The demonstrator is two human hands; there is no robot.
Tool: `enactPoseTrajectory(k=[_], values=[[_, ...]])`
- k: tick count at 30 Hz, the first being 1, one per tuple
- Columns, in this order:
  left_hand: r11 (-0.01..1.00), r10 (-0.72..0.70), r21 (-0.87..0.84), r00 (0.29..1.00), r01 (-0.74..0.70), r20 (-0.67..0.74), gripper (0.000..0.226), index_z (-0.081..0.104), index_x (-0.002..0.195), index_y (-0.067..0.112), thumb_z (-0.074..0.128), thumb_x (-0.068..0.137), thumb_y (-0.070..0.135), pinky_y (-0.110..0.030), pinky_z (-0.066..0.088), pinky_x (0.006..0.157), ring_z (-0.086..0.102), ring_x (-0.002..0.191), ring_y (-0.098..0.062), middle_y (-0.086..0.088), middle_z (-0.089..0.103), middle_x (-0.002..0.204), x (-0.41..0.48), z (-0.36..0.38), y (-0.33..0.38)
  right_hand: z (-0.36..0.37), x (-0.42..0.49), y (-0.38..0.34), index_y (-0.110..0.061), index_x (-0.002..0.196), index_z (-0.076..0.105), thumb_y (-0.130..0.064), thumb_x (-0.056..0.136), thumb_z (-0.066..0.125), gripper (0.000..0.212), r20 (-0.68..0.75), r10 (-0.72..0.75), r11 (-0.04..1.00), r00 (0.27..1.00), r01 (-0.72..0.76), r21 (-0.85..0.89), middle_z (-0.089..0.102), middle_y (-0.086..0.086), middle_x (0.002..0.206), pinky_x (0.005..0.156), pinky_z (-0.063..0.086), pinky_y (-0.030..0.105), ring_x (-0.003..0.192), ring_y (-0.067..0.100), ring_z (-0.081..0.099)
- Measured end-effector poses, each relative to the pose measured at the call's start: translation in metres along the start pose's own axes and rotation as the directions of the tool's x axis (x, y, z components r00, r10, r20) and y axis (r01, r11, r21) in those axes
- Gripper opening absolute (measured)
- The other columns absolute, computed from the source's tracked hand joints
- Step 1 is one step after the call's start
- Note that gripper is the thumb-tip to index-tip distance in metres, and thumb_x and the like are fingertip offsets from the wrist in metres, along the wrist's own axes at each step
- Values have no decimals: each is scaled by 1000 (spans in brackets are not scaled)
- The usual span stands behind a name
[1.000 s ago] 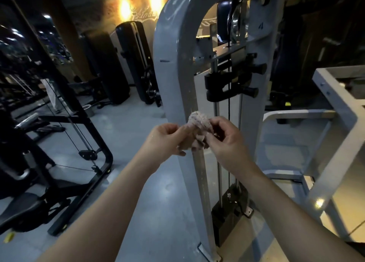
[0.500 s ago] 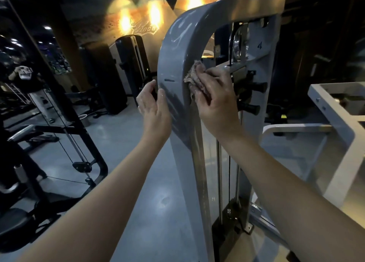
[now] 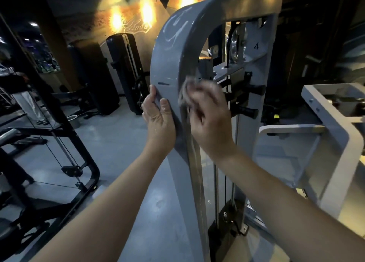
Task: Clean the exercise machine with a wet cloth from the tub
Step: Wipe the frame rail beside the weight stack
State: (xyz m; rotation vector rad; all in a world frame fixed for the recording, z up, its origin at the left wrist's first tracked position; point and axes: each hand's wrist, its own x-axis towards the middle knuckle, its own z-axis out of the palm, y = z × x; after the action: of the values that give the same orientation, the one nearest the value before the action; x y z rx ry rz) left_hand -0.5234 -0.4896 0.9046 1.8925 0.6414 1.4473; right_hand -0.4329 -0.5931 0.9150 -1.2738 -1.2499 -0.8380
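Head view: I see my left hand laid flat, fingers straight, on the grey machine upright. My right hand, motion-blurred, seems to clutch the cloth against the upright's inner edge. Black handles jut just beyond.

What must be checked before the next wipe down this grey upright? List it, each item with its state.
1. Cloth gripped in the right hand: ok, though blurred.
2. Cloth against the grey upright: ok, at its inner edge.
3. Left hand steadying the upright: ok, it rests on the outer edge.
4. Inner edge below the cloth free of obstacles: ok, the black pegs stand off to the right.
5. Cloth wet enough: cannot tell.
6. Tub within reach: cannot tell, it is not in view.
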Motion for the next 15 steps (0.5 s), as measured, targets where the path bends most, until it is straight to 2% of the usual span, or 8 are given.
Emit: enactPoseTrajectory(k=[4,6,8,11,15], values=[[999,22,-41,1000,-22,21,54,18,153,33,28,103,54,-55,26,121,30,147,-27,-7,30,158,2,4,-6,-14,-51,7,5,111,71,3,95,60,20,191,-44,999,981,45,0,61,23,116,89,56,41,104,36,62],[997,13,-76,1000,-12,18,56,17,151,37,28,100,59,-56,28,121,30,147,-28,-9,28,159,3,4,-6,-16,-24,9,5,108,71,6,91,59,21,178,-49,999,983,49,2,61,24,113,90,55,36,102,36,62],[996,-1,-89,999,5,41,54,16,149,43,27,99,62,-54,27,122,29,149,-24,-5,25,161,2,4,-3,-13,13,7,6,106,70,8,89,58,21,72,-28,1000,997,27,8,61,24,112,93,53,34,104,35,62],[994,0,-113,998,8,66,40,13,139,59,26,100,60,-50,24,124,25,152,-18,-2,20,165,0,3,0,-5,19,1,5,103,68,6,87,60,18,4,27,999,1000,-27,25,58,23,115,96,50,31,107,33,59],[991,-4,-136,998,12,65,40,12,141,53,26,104,50,-50,24,125,24,152,-19,0,17,165,1,5,-1,-8,-70,3,1,110,68,-6,94,62,18,174,107,992,979,-117,52,55,17,122,88,55,42,108,31,59]])
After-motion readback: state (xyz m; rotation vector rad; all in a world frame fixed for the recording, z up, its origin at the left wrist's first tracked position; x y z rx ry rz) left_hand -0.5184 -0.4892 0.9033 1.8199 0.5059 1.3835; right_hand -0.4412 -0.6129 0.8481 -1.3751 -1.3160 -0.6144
